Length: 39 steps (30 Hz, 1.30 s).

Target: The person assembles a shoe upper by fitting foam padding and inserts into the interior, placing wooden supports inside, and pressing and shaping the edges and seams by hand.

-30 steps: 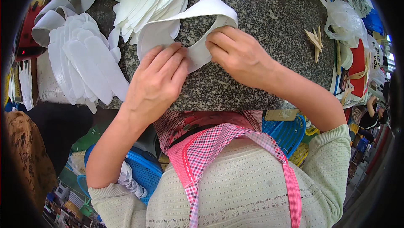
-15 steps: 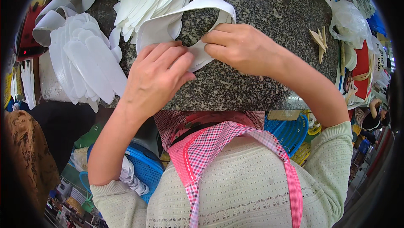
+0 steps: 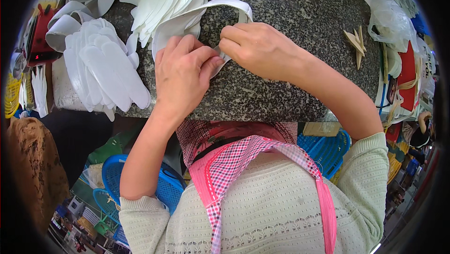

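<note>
A white looped piece that looks like a shoe upper [image 3: 168, 30] stands curved above the speckled stone tabletop [image 3: 290, 5], its narrow band arching away from me. My left hand [image 3: 183, 73] is closed on the near left part of it, thumb and fingers pinching close to the edge. Beside it, my right hand [image 3: 260, 51] pinches the near right end with bent fingers. The two hands are almost touching, and they hide the stretch of edge between them. Left of my left hand lies a pile of long white insole-shaped pieces [image 3: 105, 64].
Beyond my left hand fans a stack of thin white cut pieces [image 3: 161, 0]. Pale pointed sticks [image 3: 356, 45] lie at the right, near a clear plastic bag [image 3: 391, 24]. A red device [image 3: 42, 38] with a lit display stands far left. Blue baskets [image 3: 115, 174] sit below the table.
My left hand has moved rightward and slightly away from me, and its thumb has drawn in toward the fingers. My right hand has shifted a little left, narrowing the gap and loop.
</note>
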{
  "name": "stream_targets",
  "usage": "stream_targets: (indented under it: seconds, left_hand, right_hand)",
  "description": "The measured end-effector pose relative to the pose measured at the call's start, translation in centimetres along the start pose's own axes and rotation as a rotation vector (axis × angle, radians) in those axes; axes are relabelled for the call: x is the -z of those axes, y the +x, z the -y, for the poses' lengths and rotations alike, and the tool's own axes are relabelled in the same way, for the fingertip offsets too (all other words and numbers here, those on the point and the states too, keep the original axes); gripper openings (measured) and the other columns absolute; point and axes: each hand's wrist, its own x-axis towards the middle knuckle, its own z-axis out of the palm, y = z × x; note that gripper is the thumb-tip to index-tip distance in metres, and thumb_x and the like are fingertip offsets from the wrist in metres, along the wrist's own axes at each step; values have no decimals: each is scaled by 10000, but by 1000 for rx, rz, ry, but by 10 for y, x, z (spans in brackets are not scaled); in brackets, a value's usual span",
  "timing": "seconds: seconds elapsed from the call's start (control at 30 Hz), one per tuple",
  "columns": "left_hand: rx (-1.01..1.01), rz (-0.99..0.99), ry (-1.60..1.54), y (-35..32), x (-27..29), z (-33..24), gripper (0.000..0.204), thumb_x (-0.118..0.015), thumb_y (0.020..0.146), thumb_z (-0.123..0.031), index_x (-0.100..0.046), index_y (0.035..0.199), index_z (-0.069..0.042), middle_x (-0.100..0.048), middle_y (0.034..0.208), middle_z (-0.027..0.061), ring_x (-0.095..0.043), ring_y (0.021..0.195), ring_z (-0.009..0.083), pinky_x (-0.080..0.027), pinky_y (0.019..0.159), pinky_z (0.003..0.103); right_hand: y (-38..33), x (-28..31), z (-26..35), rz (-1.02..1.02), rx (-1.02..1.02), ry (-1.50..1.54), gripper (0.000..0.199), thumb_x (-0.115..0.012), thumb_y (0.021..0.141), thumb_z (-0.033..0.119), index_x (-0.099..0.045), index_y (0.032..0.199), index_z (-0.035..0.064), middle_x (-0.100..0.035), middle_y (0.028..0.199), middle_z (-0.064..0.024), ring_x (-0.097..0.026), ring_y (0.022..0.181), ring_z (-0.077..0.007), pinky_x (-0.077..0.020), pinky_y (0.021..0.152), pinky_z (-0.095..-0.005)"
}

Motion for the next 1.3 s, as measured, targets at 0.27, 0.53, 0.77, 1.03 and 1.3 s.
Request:
stream_targets:
  seconds: [0.27, 0.53, 0.77, 1.03, 1.3]
  left_hand:
    - [15, -15, 26, 0, -4, -8, 100, -681, 707, -205, -690, 751, -115, -600, 821, -1, -522, 858, 202, -361, 765, 375]
    - [42, -90, 71, 1, -14, -12, 63, -631, 721, -146, -660, 738, -92, -612, 844, 10, -546, 815, 204, -353, 765, 370]
    - [-20, -80, -138, 6, -16, -5, 59, -614, 720, -115, -616, 736, -58, -612, 851, 30, -571, 785, 222, -391, 703, 360]
    - [75, -226, -202, 13, -17, 1, 94, -639, 727, -45, -632, 817, -19, -609, 882, 67, -611, 727, 211, -484, 660, 302]
    - [-185, -167, 1, -15, -10, -12, 385, -733, 657, -145, -602, 1003, -36, -558, 1038, 122, -531, 920, 297, -451, 807, 374]
  right_hand:
    - [-10, -14, -5, -181, 126, -58, 101, -581, 670, 117, -523, 691, 36, -499, 746, -56, -561, 706, -195, -495, 628, -311]
    - [-20, -19, -4, -365, 164, 5, 214, -604, 645, 91, -564, 837, 7, -544, 875, -81, -554, 799, -223, -483, 663, -343]
    - [-27, -28, -2, -451, 116, -151, 87, -566, 652, 185, -555, 694, 109, -492, 807, 4, -496, 899, -154, -350, 818, -348]
    - [-33, -26, -3, -382, 189, -115, 96, -570, 616, 189, -537, 668, 115, -447, 752, 14, -489, 833, -141, -345, 767, -349]
    - [-42, -23, 4, -306, 6, -183, 85, -547, 686, 188, -566, 743, 128, -498, 781, 27, -508, 795, -109, -305, 796, -348]
